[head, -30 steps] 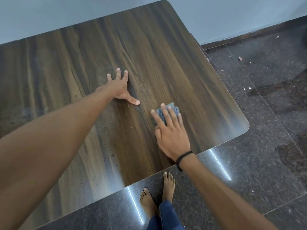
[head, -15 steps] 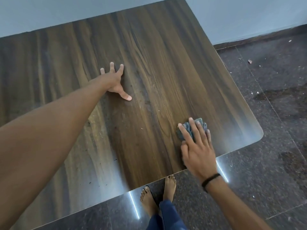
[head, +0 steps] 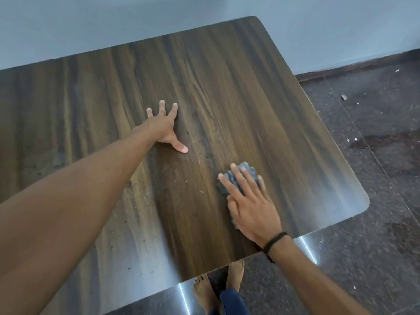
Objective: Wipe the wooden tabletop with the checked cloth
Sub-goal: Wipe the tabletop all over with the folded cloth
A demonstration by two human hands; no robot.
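The dark wooden tabletop [head: 227,83] fills most of the view. My right hand [head: 250,201] lies flat with straight fingers on a bunched blue-grey cloth [head: 246,168], pressing it onto the wood near the table's near right part. Only the cloth's far edge and a strip by my palm show; its checks are hard to make out. My left hand [head: 164,128] rests with spread fingers on the tabletop's middle, arm stretched out, holding nothing.
Small crumbs and specks [head: 145,201] dot the wood near my left forearm. The table's far edge meets a pale wall [head: 113,23]. Dark stone floor [head: 363,155] with scattered debris lies to the right; my bare feet [head: 218,289] stand below the near edge.
My right hand slid the cloth from mid-table to the right toward the near corner, then back a little to the left. My left hand stayed planted.
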